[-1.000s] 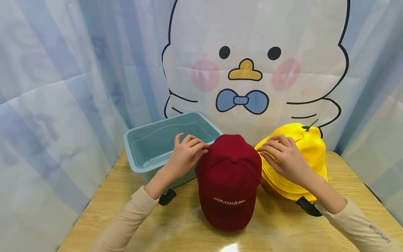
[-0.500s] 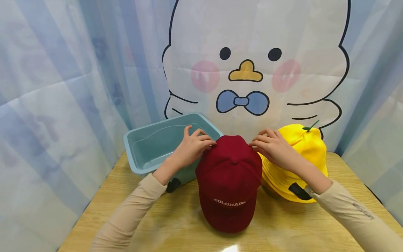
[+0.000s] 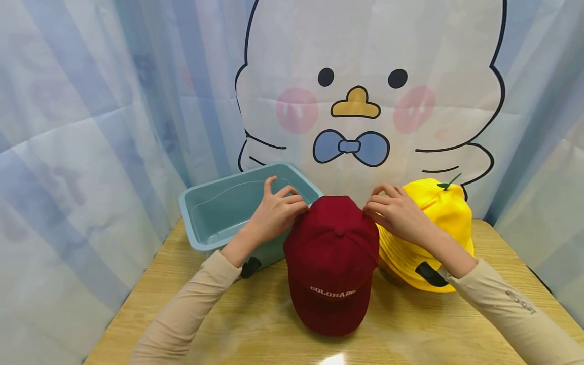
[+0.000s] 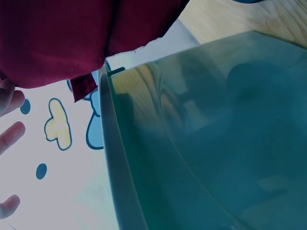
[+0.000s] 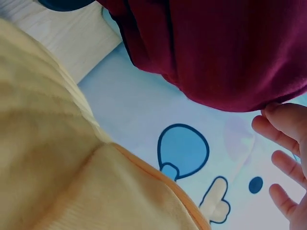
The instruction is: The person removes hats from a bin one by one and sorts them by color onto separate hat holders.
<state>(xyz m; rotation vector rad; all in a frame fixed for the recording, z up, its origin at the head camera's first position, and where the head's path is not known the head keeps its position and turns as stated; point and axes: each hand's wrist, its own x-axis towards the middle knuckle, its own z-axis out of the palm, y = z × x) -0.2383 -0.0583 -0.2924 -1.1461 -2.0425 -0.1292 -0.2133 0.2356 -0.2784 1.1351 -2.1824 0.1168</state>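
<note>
A dark red baseball cap (image 3: 333,258) with white COLORADO lettering sits in the middle, its brim toward me. My left hand (image 3: 277,213) holds the cap's back left edge; in the left wrist view its fingertips (image 4: 5,93) meet the hem, partly cut off by the frame. On the other side, my right hand (image 3: 397,210) pinches the back right edge. The right wrist view shows that thumb and forefinger on the hem of the cap (image 5: 225,52), other fingers spread. Whatever supports the cap is hidden.
Left of the cap stands a blue-green plastic bin (image 3: 184,218), close behind my left hand. A yellow bucket hat (image 3: 451,223) with a green stem stands at the right, below my right forearm. A curtain (image 3: 356,50) with a cartoon bird hangs behind the wooden table (image 3: 219,329).
Both hands have moved inward to the cap's back edge, the right one leftward away from the yellow hat's brim. The cap has stayed in nearly the same place.
</note>
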